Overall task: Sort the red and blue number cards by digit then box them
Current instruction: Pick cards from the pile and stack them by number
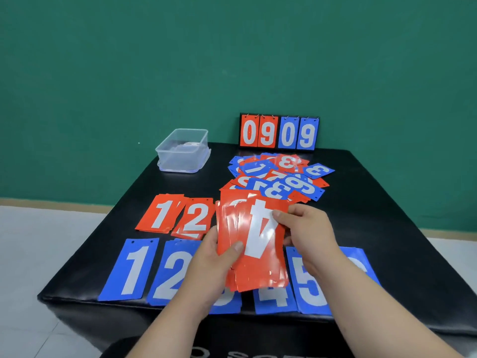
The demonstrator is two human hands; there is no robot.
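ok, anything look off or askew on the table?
The red 4 card atop the fan in the left hand and right hand is upside down. Behind it, the unsorted pile lies jumbled, cards at every angle.

Scoreboard (279,132) shows 0909 — held red card (260,228) 4, blue card (309,282) 5.

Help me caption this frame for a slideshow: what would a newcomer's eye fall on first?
First, the fan of red cards above the middle of the black table, an upside-down 4 on top, held between the left grip and right grip. Next, the row of big blue cards along the near edge, and the flip scoreboard reading 0909 at the far edge.
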